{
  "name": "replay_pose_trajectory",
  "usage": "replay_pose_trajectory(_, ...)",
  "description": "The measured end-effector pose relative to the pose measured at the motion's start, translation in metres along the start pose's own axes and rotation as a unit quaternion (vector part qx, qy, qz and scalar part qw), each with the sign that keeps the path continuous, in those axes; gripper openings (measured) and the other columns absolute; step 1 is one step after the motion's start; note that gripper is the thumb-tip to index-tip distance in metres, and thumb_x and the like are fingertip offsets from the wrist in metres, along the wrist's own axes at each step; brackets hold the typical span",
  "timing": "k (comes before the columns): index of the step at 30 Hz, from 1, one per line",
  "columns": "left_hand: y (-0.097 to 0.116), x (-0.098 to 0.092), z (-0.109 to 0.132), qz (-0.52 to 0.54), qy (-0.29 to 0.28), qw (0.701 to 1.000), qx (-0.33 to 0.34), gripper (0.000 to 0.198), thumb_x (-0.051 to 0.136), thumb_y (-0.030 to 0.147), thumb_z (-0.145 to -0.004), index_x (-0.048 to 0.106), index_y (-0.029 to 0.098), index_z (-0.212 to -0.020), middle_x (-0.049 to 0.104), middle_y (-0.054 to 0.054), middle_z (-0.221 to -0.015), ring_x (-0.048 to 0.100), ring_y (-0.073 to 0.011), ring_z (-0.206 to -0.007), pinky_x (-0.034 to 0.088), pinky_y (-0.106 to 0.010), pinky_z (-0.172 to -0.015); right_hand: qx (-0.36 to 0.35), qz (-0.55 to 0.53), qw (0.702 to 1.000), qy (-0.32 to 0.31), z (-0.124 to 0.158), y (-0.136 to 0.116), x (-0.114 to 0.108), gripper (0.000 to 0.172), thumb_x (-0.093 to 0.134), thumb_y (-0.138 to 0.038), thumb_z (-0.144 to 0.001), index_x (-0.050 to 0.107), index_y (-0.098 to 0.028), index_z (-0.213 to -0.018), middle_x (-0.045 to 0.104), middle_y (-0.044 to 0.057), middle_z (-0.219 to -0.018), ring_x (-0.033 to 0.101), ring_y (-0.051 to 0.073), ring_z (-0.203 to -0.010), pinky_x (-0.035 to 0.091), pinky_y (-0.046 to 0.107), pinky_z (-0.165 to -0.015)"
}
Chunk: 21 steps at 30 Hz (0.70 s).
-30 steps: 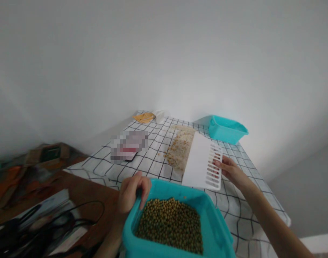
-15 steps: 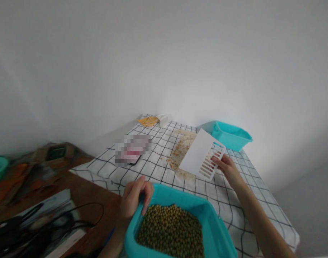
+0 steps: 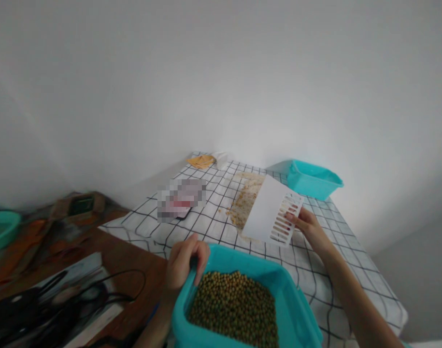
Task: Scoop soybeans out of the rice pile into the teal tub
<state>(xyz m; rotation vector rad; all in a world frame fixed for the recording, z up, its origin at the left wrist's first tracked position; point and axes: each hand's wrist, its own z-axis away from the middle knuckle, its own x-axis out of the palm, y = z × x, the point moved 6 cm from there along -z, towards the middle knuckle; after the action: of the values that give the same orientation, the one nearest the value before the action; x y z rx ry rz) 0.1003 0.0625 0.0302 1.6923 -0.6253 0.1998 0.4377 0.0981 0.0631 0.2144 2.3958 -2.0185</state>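
My left hand [image 3: 188, 261] grips the near left rim of a turquoise plastic basin [image 3: 296, 309], its fingers hooked over the edge. Inside the basin lies a heap of small round greenish-brown beads or beans [image 3: 238, 304]. My right hand [image 3: 306, 227] pinches the slotted end of a flat white plastic board [image 3: 262, 208], tilted over the table. Beneath and left of the board spreads a beige patch of crumbs or grains [image 3: 244, 198] on the checked cloth; the board hides part of it.
The white checked tablecloth [image 3: 209, 222] covers the table. A second turquoise basin [image 3: 311, 181] stands at the back right by the wall. A blurred-out phone-like object [image 3: 180, 200] lies left, a yellow cloth [image 3: 201, 161] behind it. Black cables [image 3: 79, 295] and a green bowl [image 3: 1, 229] are at left.
The whole view has shifted slightly. The white board in my right hand has turned a little and come to stand more upright over the patch. My left hand keeps its hold on the basin.
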Motion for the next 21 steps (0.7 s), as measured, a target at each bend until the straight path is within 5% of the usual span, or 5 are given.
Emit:
replay_pose_trajectory(8, -0.0056, -0.0034, -0.0025, -0.015, 0.006, 1.000, 0.004, 0.068, 0.054, 0.055, -0.102, 0.053, 0.024, -0.042, 0.039, 0.002, -0.032, 0.032, -0.0145, -0.038, 0.025, -0.036, -0.052, -0.003, -0.009, 1.000, 0.025, 0.0013, -0.0010, -0.0049, 0.039, 0.092, -0.052, -0.073, 0.080, -0.023, -0.098, 0.085, 0.008, -0.098, 0.077, 0.027, -0.080, 0.060, 0.041, -0.077)
replay_pose_trajectory(21, 0.0001, -0.0002, -0.0011, -0.010, 0.013, 1.000, -0.009, 0.067, 0.056, 0.052, -0.102, 0.057, 0.023, -0.042, 0.042, 0.001, -0.034, 0.037, -0.0153, -0.040, 0.025, -0.036, -0.053, -0.007, 0.001, 1.000, -0.023, 0.0047, -0.0003, 0.0013, 0.037, 0.089, -0.052, -0.078, 0.082, -0.023, -0.099, 0.085, 0.008, -0.100, 0.077, 0.028, -0.085, 0.059, 0.040, -0.081)
